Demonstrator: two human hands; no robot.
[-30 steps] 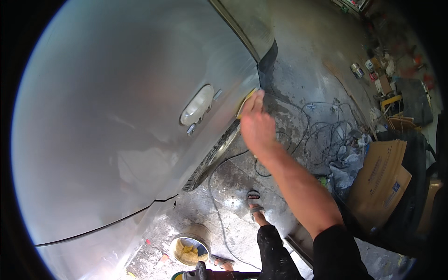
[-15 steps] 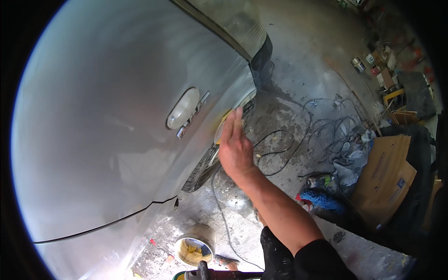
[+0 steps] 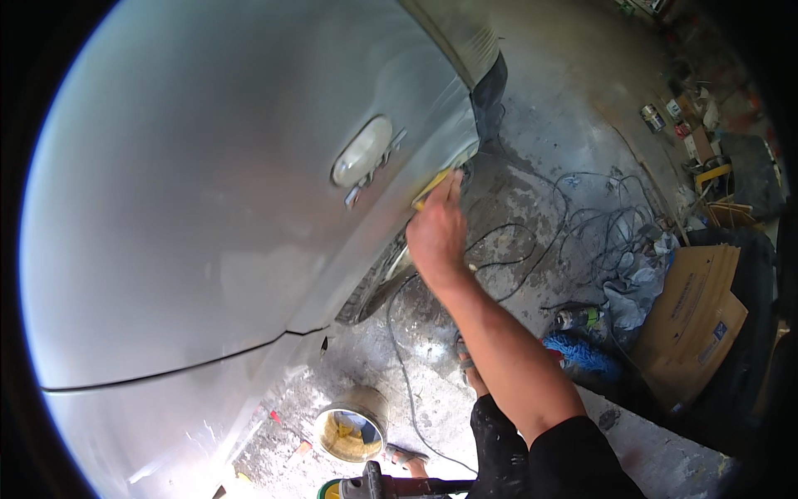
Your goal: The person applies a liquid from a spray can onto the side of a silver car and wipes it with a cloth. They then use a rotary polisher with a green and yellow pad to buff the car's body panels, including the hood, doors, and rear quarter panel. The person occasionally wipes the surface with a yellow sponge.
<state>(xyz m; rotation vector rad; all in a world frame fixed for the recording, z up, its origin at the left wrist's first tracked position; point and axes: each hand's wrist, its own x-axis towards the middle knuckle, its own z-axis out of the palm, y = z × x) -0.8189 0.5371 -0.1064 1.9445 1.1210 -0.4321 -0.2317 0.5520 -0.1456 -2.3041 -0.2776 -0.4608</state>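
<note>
yellow pad point(image 3: 432, 187), toward one o'clock of my feed's centre, lies against the silver car panel point(image 3: 208, 200); my right hand point(image 3: 438, 230) grips it, my left hand's state i cannot tell.

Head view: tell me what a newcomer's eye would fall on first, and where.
First comes the huge grey vehicle panel, bulging across the left half of the picture. Next, near the centre, the bare right hand holds a yellow pad at the panel's lower side, by the wheel. After that, the flattened brown cardboard at the right and the pale bucket on the floor at bottom centre stand out.
</note>
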